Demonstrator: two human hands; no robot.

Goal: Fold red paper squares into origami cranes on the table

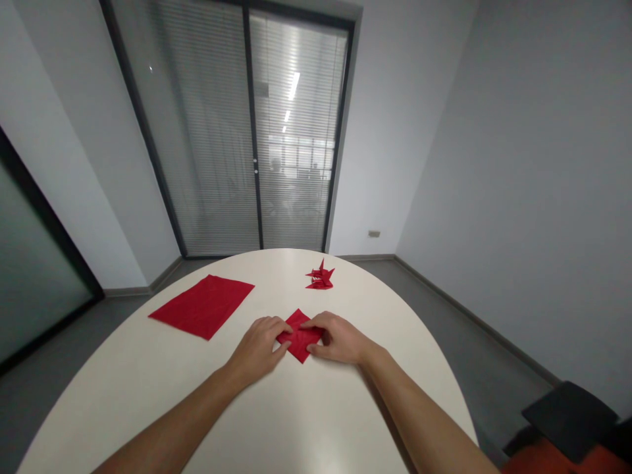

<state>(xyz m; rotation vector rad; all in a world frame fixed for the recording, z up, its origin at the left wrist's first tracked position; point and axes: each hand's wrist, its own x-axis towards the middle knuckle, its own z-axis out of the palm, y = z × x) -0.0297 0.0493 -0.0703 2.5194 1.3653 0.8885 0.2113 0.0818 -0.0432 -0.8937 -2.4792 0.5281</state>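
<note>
A small folded square of red paper [299, 337] lies on the table in front of me, one corner pointing away and one toward me. My left hand [259, 345] is at its left corner, thumb and fingers closed on the edge. From the other side, my right hand [338, 337] holds the right corner, with the index finger over the top and the thumb at the lower right edge. The fingertips cover both side corners.
The round white table [266, 421] carries a larger flat sheet of red paper [203, 306] at left. Several folded red paper figures [322, 276] with pointed tips cluster near the far edge. A black and orange chair [567, 421] stands at lower right. Beyond is a glass partition with blinds [296, 197].
</note>
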